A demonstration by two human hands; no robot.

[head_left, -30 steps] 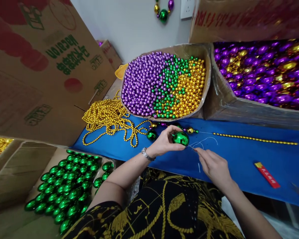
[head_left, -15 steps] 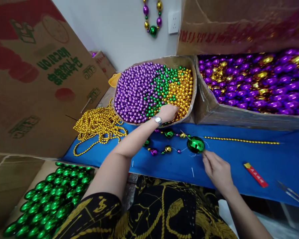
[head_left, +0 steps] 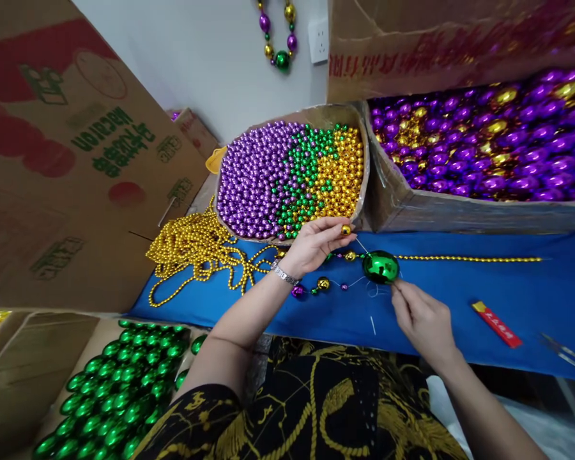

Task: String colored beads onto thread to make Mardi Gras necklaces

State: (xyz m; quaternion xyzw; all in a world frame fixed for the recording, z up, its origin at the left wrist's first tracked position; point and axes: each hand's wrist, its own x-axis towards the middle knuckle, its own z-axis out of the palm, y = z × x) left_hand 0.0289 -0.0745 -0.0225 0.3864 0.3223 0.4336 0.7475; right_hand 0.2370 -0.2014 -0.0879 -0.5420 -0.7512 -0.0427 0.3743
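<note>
My left hand [head_left: 316,246] pinches a small gold bead [head_left: 345,230] between thumb and fingertips, just in front of the box of small beads. A thin, straight needle [head_left: 361,244] points up toward it out of a large green bead [head_left: 381,266]. On the other side of that bead, my right hand [head_left: 420,319] is closed at its lower right edge, apparently gripping the needle's other end, which the fingers hide. Strung purple, green and gold beads [head_left: 322,283] lie on the blue cloth [head_left: 441,300], partly behind my left hand. Loose thread curls below the green bead.
Small purple, green and gold beads fill an open box [head_left: 364,191]; larger purple and gold ones fill another box [head_left: 402,207]. Gold bead strands [head_left: 186,249] lie left, green beads [head_left: 119,377] below. A gold chain [head_left: 469,259], red packet [head_left: 497,324] and tweezers [head_left: 568,354] lie right.
My left hand has come out of the box of small beads with a gold bead, moving down toward the needle tip. My right hand stays by the large green bead. The view has shifted slightly.
</note>
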